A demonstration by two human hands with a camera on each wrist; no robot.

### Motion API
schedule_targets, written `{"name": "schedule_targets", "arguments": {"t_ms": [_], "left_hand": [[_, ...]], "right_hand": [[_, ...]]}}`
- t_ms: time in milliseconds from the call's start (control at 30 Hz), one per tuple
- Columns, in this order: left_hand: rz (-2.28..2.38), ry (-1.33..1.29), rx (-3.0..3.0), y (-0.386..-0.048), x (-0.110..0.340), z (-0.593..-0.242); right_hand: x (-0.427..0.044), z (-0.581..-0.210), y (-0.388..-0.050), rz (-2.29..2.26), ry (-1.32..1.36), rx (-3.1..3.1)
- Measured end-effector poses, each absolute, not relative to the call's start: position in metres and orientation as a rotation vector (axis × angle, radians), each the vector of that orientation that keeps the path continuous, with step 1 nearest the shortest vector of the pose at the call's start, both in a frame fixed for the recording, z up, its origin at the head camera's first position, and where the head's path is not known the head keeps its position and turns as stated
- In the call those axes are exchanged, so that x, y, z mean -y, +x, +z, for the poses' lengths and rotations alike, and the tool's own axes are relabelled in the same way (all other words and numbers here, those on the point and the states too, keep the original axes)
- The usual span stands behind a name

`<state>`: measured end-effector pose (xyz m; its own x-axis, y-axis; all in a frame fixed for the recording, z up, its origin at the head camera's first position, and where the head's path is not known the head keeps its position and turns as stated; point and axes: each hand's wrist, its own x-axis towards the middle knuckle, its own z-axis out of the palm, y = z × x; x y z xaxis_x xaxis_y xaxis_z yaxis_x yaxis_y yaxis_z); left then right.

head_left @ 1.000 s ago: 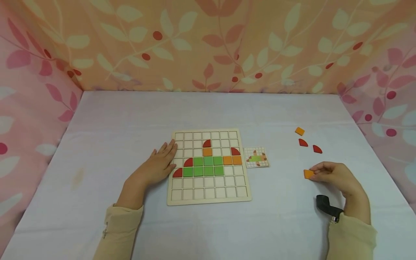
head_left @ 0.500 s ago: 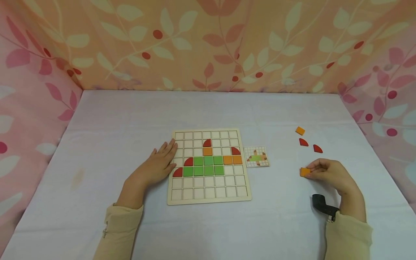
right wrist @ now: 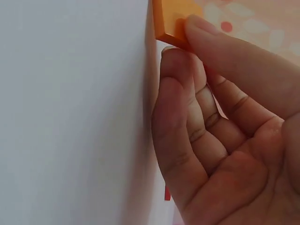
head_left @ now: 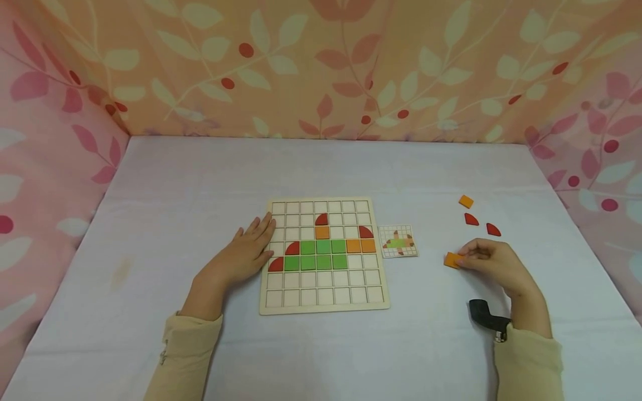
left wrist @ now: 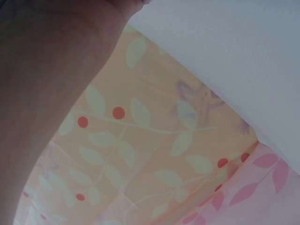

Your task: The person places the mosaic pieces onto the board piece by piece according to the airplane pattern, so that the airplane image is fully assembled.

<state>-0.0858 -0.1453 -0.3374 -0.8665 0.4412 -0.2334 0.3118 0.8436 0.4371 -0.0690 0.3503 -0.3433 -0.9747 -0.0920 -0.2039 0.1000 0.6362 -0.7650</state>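
Observation:
My right hand (head_left: 494,264) pinches an orange square tile (head_left: 453,260) between thumb and fingers, to the right of the pattern card. The right wrist view shows the thumb pressed on the same orange tile (right wrist: 176,21). With fingers straight, my left hand (head_left: 246,250) rests at the left edge of a wooden grid board (head_left: 324,311). Green square tiles (head_left: 323,254), several orange squares (head_left: 353,245) and red quarter-round tiles (head_left: 276,264) lie in the board's cells. In the left wrist view only part of the left hand or forearm (left wrist: 51,70) shows, its fingers hidden.
A small pattern card (head_left: 398,252) lies against the board's right side. Beyond my right hand lie a loose orange tile (head_left: 466,201) and two red quarter-round tiles (head_left: 471,219). A black device (head_left: 486,316) is worn at my right wrist. Patterned cloth (head_left: 321,67) walls the white table.
My right hand has moved left toward the board, carrying the orange square tile with it. The left hand stays at the board's edge.

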Motion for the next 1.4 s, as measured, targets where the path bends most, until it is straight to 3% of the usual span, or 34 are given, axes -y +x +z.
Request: {"name": "schedule_targets", "arguments": {"t_ms": [533,1400], "left_hand": [[0.552,0.557,-2.696,-0.086,0.144,-0.335],[0.543,0.562,-2.696,-0.086,0.143,-0.337]], "right_hand": [[-0.320,-0.331,-0.074,-1.389,0.005,-2.603],[-0.222,-0.324,-0.089,-1.429,-0.213,-2.411]]}}
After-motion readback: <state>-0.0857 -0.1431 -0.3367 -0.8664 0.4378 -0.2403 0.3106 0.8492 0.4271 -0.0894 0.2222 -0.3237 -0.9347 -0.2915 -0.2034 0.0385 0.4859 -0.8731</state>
